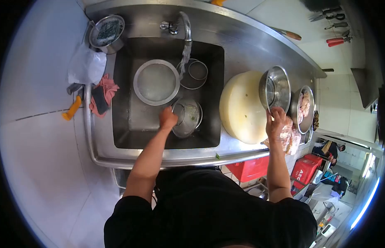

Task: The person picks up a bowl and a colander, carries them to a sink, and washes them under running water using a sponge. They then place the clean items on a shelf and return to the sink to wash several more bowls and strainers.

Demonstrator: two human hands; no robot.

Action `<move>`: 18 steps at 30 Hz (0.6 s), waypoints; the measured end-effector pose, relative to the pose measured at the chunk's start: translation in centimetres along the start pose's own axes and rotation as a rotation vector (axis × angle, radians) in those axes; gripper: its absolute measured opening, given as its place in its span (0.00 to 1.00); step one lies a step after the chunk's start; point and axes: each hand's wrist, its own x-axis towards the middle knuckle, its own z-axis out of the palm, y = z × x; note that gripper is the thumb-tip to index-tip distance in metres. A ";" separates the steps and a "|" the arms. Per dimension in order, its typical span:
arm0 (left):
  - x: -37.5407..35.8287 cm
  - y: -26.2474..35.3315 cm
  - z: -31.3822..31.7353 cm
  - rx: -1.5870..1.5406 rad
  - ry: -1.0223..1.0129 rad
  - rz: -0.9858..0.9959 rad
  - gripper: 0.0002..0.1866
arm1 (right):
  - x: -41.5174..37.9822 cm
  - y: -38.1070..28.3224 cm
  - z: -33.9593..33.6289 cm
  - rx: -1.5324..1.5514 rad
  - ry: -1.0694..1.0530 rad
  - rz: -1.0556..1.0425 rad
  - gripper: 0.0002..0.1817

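1. A metal vessel point(184, 129) is seen at the centre of the frame, inside the sink point(134, 128); greenish bits are visible within it. Its left edge is held by the left hand point(168, 119), whose grip is clamped there.
2. A metal bowl point(283, 82) is held, tilted, right of centre. Its lower rim is clamped in the grip of the right hand point(276, 118), beside the right edge of a thick, round, pale block point(242, 109).
3. In the sink, just up and left of the vessel, a wide-rimmed basin point(136, 82) is filled with cloudy liquid.
4. Above the vessel, a stream of water point(185, 56) is poured from the curved tap point(186, 29), near a round metal-rimmed item whose kind cannot be told.
5. Pieces of raw meat point(292, 138) are laid on the tabletop point(238, 49) below the right hand; more is held in a second bowl point(310, 93) farther right.
6. At the left, a pink cloth point(111, 87) is draped by the sink, below a white plastic bag point(88, 66) and a metal pot point(114, 46).
7. Red containers point(304, 169) are seen at the lower right.
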 end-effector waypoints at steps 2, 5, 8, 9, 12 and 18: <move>2.0 0.5 -2.8 -0.065 0.062 0.059 0.14 | 0.8 -2.5 -1.4 0.019 0.092 -0.038 0.17; 6.2 2.7 -8.2 -0.377 0.021 -0.091 0.16 | 1.2 -5.6 -3.2 0.083 0.118 -0.023 0.26; 7.1 8.0 -14.1 -0.702 -0.023 -0.192 0.17 | 3.8 -11.1 -3.4 0.329 0.066 -0.077 0.21; 8.7 8.1 -13.7 -0.493 0.142 0.062 0.19 | 5.3 -12.9 -2.7 0.392 0.074 -0.129 0.18; 9.8 12.2 -15.7 0.133 0.193 0.467 0.24 | 9.4 -18.2 0.5 0.615 0.066 -0.190 0.10; 10.4 15.1 -13.7 -0.090 0.421 0.715 0.09 | 15.7 -26.3 8.4 1.290 -0.406 0.132 0.10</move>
